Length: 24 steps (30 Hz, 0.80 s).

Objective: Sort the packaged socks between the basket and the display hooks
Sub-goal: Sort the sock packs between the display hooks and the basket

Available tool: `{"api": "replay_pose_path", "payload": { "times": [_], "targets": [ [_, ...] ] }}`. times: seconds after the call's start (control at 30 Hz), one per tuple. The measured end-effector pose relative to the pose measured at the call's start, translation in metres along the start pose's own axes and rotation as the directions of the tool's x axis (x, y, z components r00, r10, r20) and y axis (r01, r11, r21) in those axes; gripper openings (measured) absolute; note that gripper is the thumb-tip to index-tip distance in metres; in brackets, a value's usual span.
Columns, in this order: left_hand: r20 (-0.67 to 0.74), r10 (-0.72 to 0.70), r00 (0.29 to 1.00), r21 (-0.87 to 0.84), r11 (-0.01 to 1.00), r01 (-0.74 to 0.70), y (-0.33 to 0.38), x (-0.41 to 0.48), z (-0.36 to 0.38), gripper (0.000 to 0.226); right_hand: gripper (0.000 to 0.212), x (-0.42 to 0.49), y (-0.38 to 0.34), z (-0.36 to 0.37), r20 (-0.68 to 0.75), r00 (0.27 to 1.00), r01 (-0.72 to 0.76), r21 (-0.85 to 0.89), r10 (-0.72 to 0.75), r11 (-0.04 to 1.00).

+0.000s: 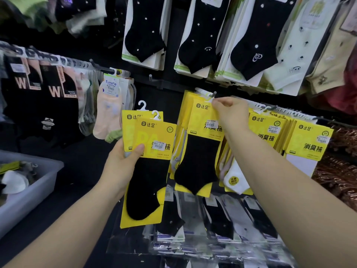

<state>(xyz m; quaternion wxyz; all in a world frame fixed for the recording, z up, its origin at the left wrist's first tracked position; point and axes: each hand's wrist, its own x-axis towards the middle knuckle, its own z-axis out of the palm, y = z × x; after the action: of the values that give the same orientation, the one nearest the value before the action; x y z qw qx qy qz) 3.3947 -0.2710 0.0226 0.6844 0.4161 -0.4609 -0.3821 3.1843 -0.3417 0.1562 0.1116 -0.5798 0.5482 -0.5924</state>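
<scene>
My left hand grips two yellow-carded packs of black socks, white hangers sticking up, held in front of the dark display wall. My right hand pinches the top of another yellow pack with a black sock right at a display hook, where more yellow packs hang behind it. A grey basket with loose sock packs sits at the lower left.
More yellow packs hang on hooks to the right. Black dotted socks hang above, black and pink packs to the left, clear-bagged socks below. An empty peg juts out at centre.
</scene>
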Motion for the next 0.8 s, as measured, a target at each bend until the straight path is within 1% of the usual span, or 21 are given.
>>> {"api": "replay_pose_path", "payload": {
  "times": [0.07,0.1,0.13,0.17,0.2,0.23,0.27,0.3,0.33,0.37,0.43,0.5,0.57,0.63,0.7,0.8],
  "targets": [
    [0.005,-0.001,1.0,-0.035,0.999,0.001,0.001,0.002,-0.001,0.019,0.021,-0.007,0.002,-0.005,-0.108,0.992,0.048,-0.117,-0.061,0.992],
    [0.006,-0.003,1.0,-0.055,0.998,0.004,0.003,0.003,-0.002,0.018,0.021,-0.015,0.001,-0.006,-0.155,0.981,0.098,-0.147,-0.12,0.984],
    [0.008,-0.007,1.0,-0.074,0.997,0.008,0.004,0.004,-0.002,0.018,0.019,-0.026,-0.002,-0.004,-0.158,0.97,0.161,-0.143,-0.183,0.977],
    [0.012,-0.015,1.0,-0.093,0.996,0.016,0.006,0.005,-0.003,0.016,0.019,-0.038,-0.005,0.0,-0.095,0.968,0.223,-0.11,-0.233,0.969],
    [0.015,-0.023,1.0,-0.111,0.994,0.024,0.008,0.006,-0.003,0.015,0.021,-0.05,-0.01,0.007,0.026,0.967,0.256,-0.06,-0.255,0.965],
    [0.018,-0.028,0.999,-0.128,0.991,0.03,0.01,0.007,-0.003,0.015,0.025,-0.062,-0.016,0.016,0.175,0.954,0.249,-0.016,-0.242,0.968],
    [0.021,-0.029,0.999,-0.143,0.989,0.032,0.011,0.008,-0.003,0.015,0.03,-0.07,-0.021,0.025,0.31,0.927,0.218,0.018,-0.213,0.976],
    [0.022,-0.026,0.999,-0.156,0.987,0.03,0.013,0.009,-0.003,0.017,0.033,-0.075,-0.026,0.033,0.4,0.897,0.188,0.04,-0.188,0.981],
    [0.022,-0.022,1.0,-0.165,0.986,0.025,0.015,0.009,-0.005,0.02,0.033,-0.078,-0.031,0.04,0.445,0.878,0.176,0.046,-0.177,0.983],
    [0.02,-0.016,1.0,-0.175,0.984,0.02,0.016,0.01,-0.007,0.022,0.031,-0.079,-0.036,0.045,0.458,0.87,0.179,0.048,-0.181,0.983],
    [0.013,-0.001,1.0,-0.177,0.984,0.003,0.018,0.011,-0.015,0.024,0.025,-0.076,-0.041,0.052,0.458,0.872,0.143,0.096,-0.171,0.985],
    [-0.003,0.027,1.0,-0.137,0.99,-0.027,0.018,0.014,-0.028,0.019,0.023,-0.07,-0.045,0.056,0.47,0.875,0.028,0.185,-0.113,0.982],
    [-0.055,0.052,0.997,-0.078,0.995,-0.056,0.018,0.017,-0.044,0.019,0.023,-0.061,-0.049,0.062,0.453,0.89,-0.077,0.243,-0.043,0.967],
    [-0.117,0.085,0.989,-0.004,0.996,-0.086,0.019,0.018,-0.059,0.014,0.02,-0.049,-0.053,0.068,0.414,0.91,-0.141,0.276,0.014,0.951],
    [-0.163,0.105,0.981,0.072,0.993,-0.094,0.021,0.019,-0.074,0.014,0.015,-0.04,-0.057,0.075,0.356,0.933,-0.142,0.257,0.043,0.956],
    [-0.172,0.11,0.979,0.119,0.989,-0.09,0.022,0.018,-0.091,0.012,0.017,-0.03,-0.062,0.086,0.289,0.957,-0.065,0.188,0.009,0.98]
  ]
}}
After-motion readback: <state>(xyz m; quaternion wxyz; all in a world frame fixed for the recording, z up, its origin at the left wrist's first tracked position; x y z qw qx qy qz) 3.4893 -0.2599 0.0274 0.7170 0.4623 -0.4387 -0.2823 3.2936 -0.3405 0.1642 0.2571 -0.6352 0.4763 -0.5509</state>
